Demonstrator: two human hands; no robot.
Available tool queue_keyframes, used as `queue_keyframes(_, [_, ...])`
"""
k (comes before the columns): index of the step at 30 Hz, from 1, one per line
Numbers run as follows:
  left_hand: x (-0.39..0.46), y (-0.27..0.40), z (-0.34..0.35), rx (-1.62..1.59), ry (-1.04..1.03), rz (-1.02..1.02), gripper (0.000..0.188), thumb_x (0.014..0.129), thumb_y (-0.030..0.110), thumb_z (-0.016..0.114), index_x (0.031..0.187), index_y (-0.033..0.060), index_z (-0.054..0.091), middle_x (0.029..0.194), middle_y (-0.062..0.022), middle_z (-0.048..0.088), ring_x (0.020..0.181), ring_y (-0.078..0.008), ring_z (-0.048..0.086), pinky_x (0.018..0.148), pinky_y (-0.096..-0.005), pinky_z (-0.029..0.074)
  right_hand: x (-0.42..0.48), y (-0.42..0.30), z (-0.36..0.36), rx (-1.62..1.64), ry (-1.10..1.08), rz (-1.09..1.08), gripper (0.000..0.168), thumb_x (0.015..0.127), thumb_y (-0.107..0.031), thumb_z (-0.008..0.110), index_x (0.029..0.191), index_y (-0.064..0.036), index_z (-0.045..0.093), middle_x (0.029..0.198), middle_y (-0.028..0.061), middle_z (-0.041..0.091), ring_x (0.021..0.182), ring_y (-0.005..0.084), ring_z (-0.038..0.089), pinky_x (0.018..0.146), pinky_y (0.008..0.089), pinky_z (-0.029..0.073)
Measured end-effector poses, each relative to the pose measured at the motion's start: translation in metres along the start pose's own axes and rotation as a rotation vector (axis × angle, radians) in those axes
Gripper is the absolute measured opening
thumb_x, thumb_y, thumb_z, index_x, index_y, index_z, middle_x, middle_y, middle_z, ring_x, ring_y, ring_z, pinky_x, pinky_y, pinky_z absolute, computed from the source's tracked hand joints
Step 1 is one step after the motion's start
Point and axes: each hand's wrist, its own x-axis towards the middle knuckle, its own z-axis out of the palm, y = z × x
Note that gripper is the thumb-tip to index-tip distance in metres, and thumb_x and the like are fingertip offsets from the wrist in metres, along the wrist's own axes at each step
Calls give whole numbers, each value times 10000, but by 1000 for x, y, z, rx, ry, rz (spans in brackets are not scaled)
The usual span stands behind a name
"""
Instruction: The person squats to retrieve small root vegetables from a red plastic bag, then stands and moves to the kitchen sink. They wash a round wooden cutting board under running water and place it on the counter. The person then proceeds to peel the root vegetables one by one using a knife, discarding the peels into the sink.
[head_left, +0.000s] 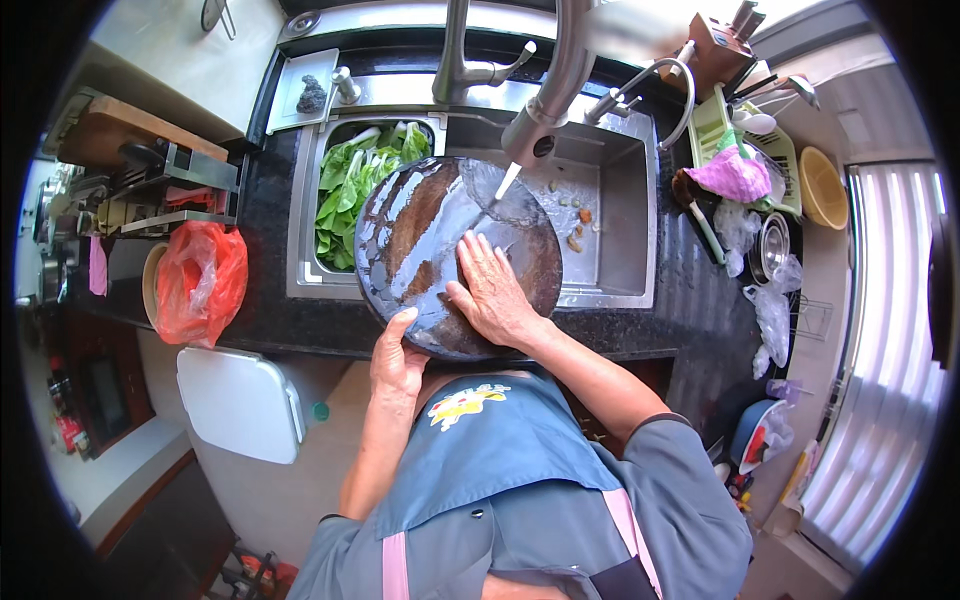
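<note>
A thick round wooden chopping board (409, 225), dark and wet, is held over the sink, partly covering both basins. My left hand (397, 356) grips its lower left edge, thumb on top and fingers beneath. My right hand (491, 289) lies flat on the board's wet face, palm down. Water runs from the metal faucet (534, 131) onto the upper right part of the board and spreads there. Leafy green vegetables (341, 195) fill the left basin, and small food scraps (584, 216) lie in the right basin (622, 225).
On the left of the black counter stand a bowl with a red plastic bag (202, 277) and a rack with a cutting board (142, 127). At the right are a green dish rack (709, 127), a brush (705, 225), metal bowls (772, 244) and a knife block (716, 49).
</note>
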Motion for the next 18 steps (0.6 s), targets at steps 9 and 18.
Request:
queue_keyframes(9, [-33,10,-1,16,66,-50,459,815,134,705,1233,9,561,1162,-127,647,1068,-274,626,981,-456,493,10,81,-23,-406,250,150,673,965,-481,459,1380,49,435,1501,289,317,1420,452,239,1158,511,193])
queue_keyframes(18, [-29,8,-7,26,115,-5,492,804,145,718,1234,-22,548,1173,-152,638,1067,-284,621,949,-460,506,120,-27,21,46,123,-171,707,966,-501,433,1427,33,380,1517,234,341,1437,360,278,1163,491,195])
